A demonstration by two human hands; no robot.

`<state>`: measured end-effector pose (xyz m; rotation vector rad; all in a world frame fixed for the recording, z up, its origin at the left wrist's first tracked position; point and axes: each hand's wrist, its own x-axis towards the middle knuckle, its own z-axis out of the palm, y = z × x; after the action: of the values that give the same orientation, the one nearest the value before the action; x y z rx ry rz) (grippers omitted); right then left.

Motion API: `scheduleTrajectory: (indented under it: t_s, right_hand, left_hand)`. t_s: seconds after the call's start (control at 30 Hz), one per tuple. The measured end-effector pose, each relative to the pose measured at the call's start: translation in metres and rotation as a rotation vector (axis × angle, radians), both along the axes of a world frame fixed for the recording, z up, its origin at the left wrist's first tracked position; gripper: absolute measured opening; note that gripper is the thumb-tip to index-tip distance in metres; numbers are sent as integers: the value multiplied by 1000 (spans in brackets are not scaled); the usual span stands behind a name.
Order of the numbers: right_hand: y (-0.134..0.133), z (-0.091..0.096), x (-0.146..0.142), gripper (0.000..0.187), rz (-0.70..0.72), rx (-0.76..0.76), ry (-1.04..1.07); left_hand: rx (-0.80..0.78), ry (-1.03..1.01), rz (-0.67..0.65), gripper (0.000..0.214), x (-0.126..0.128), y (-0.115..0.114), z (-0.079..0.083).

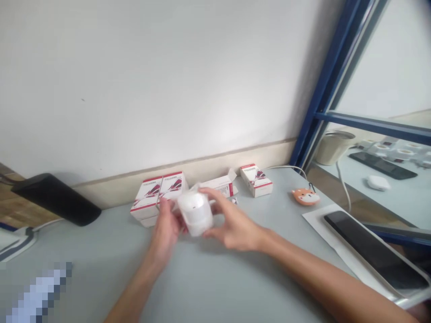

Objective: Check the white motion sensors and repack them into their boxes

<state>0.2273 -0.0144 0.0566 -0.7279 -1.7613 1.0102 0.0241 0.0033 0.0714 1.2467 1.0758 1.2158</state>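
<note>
A white rounded motion sensor [195,214], seemingly wrapped in thin clear plastic, is held up above the grey table between both hands. My left hand [167,224] is closed on its left side, with the fingers partly hidden behind it. My right hand [232,220] grips the right side, one finger over the top edge and the thumb near the bottom. Just behind the sensor lies a white and red box [220,185] with its end flap raised. Red and white printed boxes [147,195] stand side by side behind my left hand.
Another printed box [256,180] stands near the wall. To the right are an orange animal-faced case [305,196] and a dark-screened device [373,251] on a white sheet. A black speaker-like bar [57,198] lies at left. A blue-framed glass panel [377,130] borders the right side.
</note>
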Motion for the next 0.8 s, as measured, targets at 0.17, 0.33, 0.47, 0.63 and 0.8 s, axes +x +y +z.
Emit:
scheduleTrajectory:
  t_s: [0.17, 0.33, 0.47, 0.63, 0.8]
  right_hand:
    - [32, 7, 39, 87, -571, 166, 154]
    - [55, 0, 84, 91, -924, 128, 103]
    - [56, -1, 85, 100, -782, -50, 158]
    - [33, 13, 46, 99, -452, 17, 354]
    - [5, 16, 21, 81, -393, 340, 38]
  left_hand:
    - [581, 717, 26, 32, 27, 19, 14]
    - [641, 1157, -151, 50, 63, 60, 1]
    - [611, 1116, -126, 45, 65, 69, 0]
    - [596, 842, -91, 56, 31, 37, 5]
    - [439, 599, -68, 74, -3, 3, -10]
